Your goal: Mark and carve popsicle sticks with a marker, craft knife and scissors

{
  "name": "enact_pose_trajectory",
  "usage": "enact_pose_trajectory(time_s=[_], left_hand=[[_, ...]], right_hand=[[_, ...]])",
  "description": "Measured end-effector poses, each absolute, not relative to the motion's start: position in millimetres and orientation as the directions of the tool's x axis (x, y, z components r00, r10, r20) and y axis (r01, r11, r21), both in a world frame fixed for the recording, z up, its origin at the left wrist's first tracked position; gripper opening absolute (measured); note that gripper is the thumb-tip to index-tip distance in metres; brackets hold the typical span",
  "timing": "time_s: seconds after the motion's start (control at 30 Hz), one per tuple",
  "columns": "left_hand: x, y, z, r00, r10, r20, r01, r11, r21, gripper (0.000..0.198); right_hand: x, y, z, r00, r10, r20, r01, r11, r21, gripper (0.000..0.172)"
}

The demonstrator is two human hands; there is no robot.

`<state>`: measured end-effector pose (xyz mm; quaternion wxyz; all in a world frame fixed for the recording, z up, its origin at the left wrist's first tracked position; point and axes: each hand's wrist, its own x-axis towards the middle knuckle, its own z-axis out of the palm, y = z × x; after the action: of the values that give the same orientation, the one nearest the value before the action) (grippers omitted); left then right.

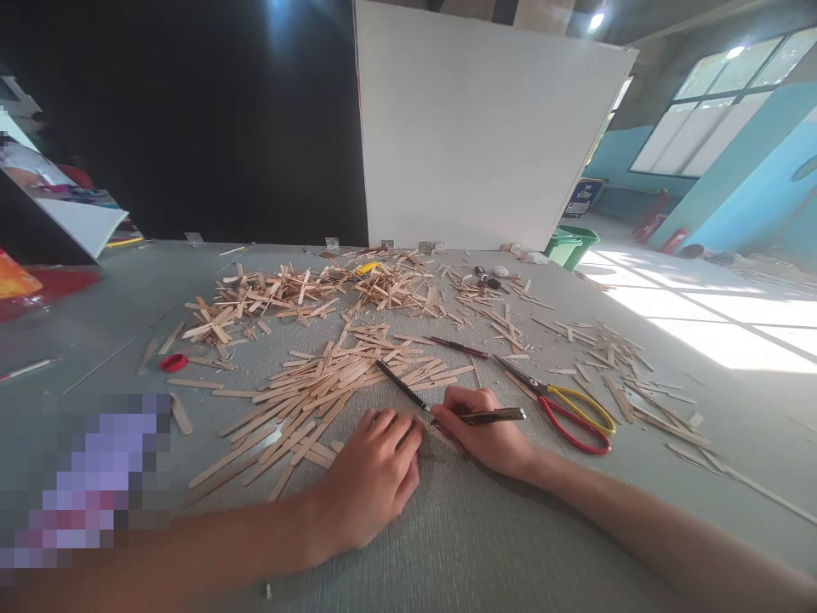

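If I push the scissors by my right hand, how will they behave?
The scissors lie flat, so they would likely slide, not roll. Metal blades look stiff. Loose sticks nearby might scatter.

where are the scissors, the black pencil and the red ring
scissors (547,394): head view, by the pivot
black pencil (402,385): head view, mid-shaft
red ring (162,363): head view, left rim

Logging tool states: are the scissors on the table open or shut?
Shut: the scissors lie flat, blades together in one line, beside the right hand gripping a dark tool.
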<state>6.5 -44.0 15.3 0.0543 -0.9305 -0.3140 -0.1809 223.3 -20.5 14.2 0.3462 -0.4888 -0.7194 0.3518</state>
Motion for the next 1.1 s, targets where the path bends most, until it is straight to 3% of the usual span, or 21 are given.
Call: enact_pose_trajectory(time_s=[0.53, 0.8, 1.1], left_hand=[[6.9, -44.5, 16.3, 0.744, 0.562, 0.361, 0.603, -0.798, -0.001, 0.034], [8.1, -45.1, 21.2, 0.746, 0.583, 0.323, 0.612, -0.79, 0.011, 0.034], [6.9, -46.0, 16.7, 0.748, 0.537, 0.39, 0.59, -0.807, -0.021, 0.035]], right_hand=[[225.7, -19.5, 12.3, -0.347, 0.919, 0.189, 0.445, 0.338, -0.829, 0.03], [223.6, -20.3, 15.5, -0.334, 0.931, 0.147, 0.467, 0.299, -0.832, 0.035], [225.5, -20.6, 10.8, -0.399, 0.892, 0.214, 0.482, 0.402, -0.779, 0.045]])
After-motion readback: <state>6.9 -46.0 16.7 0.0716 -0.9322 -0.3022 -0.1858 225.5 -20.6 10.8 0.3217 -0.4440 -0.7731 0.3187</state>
